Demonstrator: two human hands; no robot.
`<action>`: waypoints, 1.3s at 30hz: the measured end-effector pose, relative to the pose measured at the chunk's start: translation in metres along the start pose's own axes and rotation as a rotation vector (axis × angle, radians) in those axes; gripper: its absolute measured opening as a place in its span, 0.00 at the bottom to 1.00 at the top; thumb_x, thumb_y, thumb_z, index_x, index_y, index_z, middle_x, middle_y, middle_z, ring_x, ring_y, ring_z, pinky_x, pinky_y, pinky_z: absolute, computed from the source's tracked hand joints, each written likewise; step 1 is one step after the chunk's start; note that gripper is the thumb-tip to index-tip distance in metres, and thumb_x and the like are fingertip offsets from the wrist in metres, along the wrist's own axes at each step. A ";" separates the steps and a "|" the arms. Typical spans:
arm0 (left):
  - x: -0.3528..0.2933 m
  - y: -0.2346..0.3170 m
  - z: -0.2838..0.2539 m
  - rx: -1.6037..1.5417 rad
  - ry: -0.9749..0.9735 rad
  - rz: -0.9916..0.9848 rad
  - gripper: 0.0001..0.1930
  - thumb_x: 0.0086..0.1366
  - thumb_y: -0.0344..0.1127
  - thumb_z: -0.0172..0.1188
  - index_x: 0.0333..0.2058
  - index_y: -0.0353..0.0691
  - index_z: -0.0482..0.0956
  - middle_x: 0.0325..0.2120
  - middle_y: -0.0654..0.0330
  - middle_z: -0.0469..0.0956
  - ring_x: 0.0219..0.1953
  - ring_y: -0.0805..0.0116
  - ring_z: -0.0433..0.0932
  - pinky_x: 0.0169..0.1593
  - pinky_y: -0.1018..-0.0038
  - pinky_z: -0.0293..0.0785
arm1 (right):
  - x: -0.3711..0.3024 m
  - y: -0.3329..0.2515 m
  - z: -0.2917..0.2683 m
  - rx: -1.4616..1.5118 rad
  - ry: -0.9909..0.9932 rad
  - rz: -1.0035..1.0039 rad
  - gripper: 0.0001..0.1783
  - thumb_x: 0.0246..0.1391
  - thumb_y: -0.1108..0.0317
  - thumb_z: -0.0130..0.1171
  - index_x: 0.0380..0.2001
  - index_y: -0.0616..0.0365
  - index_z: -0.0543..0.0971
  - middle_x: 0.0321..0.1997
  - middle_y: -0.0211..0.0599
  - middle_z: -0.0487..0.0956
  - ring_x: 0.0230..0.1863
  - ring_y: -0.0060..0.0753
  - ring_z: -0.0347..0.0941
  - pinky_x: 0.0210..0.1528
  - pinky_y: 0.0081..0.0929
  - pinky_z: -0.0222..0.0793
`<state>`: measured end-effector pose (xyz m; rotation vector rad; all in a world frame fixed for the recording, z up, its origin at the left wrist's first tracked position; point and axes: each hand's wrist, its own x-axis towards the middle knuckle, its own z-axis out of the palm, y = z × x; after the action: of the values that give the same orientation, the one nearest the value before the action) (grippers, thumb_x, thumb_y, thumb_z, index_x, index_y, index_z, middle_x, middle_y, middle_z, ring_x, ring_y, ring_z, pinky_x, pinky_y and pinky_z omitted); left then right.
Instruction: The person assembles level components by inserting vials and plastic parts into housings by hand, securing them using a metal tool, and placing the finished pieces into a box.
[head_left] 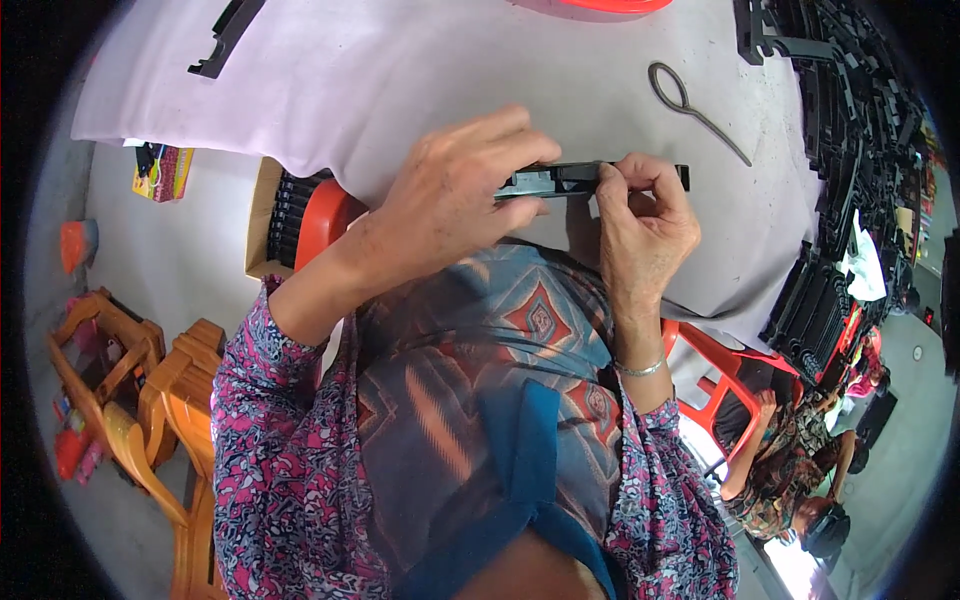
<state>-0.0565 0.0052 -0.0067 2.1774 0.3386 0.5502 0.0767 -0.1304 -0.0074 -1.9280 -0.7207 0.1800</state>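
Above the pale cloth, both hands hold a narrow black plastic part (578, 176) with a grey, shiny strip along its left portion. My left hand (450, 180) grips its left end, thumb below and fingers above. At the other end, my right hand (645, 220) is closed, thumb and forefinger pinching the part near its right tip. Fingers cover both gripped spots, so the contact there is partly hidden. A grey metal rod tool with a looped end (718, 133) lies on the cloth beyond my right hand, touched by neither hand.
Many black plastic parts (850, 120) are heaped along the right side. Another black piece (228, 38) lies far left; a red rim (615, 5) shows at the top. Left are a cardboard box (262, 215) of black parts and wooden chairs (185, 390). Another person (785, 465) sits right.
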 end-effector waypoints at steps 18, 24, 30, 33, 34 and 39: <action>-0.004 -0.005 0.009 0.216 -0.028 0.219 0.12 0.56 0.26 0.61 0.40 0.40 0.79 0.37 0.57 0.76 0.38 0.56 0.76 0.40 0.63 0.72 | 0.000 0.003 0.001 0.057 0.028 0.019 0.03 0.50 0.79 0.63 0.28 0.62 0.78 0.22 0.27 0.77 0.24 0.12 0.68 0.26 0.15 0.66; -0.006 -0.010 0.012 0.240 -0.005 0.270 0.15 0.55 0.25 0.61 0.43 0.41 0.78 0.38 0.58 0.76 0.39 0.57 0.76 0.41 0.64 0.70 | -0.001 0.005 0.002 0.048 0.049 0.026 0.03 0.51 0.78 0.64 0.29 0.61 0.79 0.22 0.27 0.76 0.23 0.11 0.67 0.24 0.15 0.64; -0.007 -0.010 0.013 0.227 -0.010 0.249 0.16 0.55 0.25 0.62 0.44 0.42 0.78 0.39 0.58 0.76 0.39 0.56 0.75 0.41 0.63 0.70 | -0.001 0.005 0.003 0.091 0.053 0.016 0.04 0.51 0.77 0.64 0.29 0.62 0.78 0.22 0.25 0.74 0.23 0.10 0.65 0.23 0.14 0.62; -0.007 -0.011 0.013 0.212 0.025 0.262 0.16 0.55 0.24 0.62 0.44 0.43 0.78 0.39 0.58 0.77 0.39 0.56 0.76 0.41 0.63 0.70 | 0.000 0.005 0.003 0.123 0.046 0.040 0.04 0.51 0.78 0.64 0.29 0.63 0.78 0.23 0.24 0.74 0.23 0.09 0.65 0.23 0.13 0.61; -0.008 -0.011 0.012 0.209 0.009 0.252 0.17 0.54 0.24 0.62 0.44 0.43 0.78 0.39 0.58 0.77 0.39 0.56 0.76 0.41 0.63 0.70 | 0.000 0.005 0.002 0.149 0.041 0.055 0.04 0.52 0.78 0.63 0.29 0.63 0.78 0.24 0.24 0.74 0.24 0.09 0.64 0.24 0.13 0.61; -0.008 -0.009 0.015 0.226 0.035 0.245 0.16 0.54 0.24 0.61 0.43 0.43 0.79 0.39 0.58 0.77 0.40 0.57 0.76 0.42 0.63 0.70 | 0.000 0.008 0.002 0.148 0.035 0.026 0.03 0.52 0.79 0.63 0.30 0.63 0.77 0.26 0.24 0.74 0.26 0.10 0.65 0.24 0.12 0.61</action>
<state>-0.0562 -0.0027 -0.0242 2.4488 0.1587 0.7144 0.0788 -0.1316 -0.0152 -1.7955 -0.6416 0.2090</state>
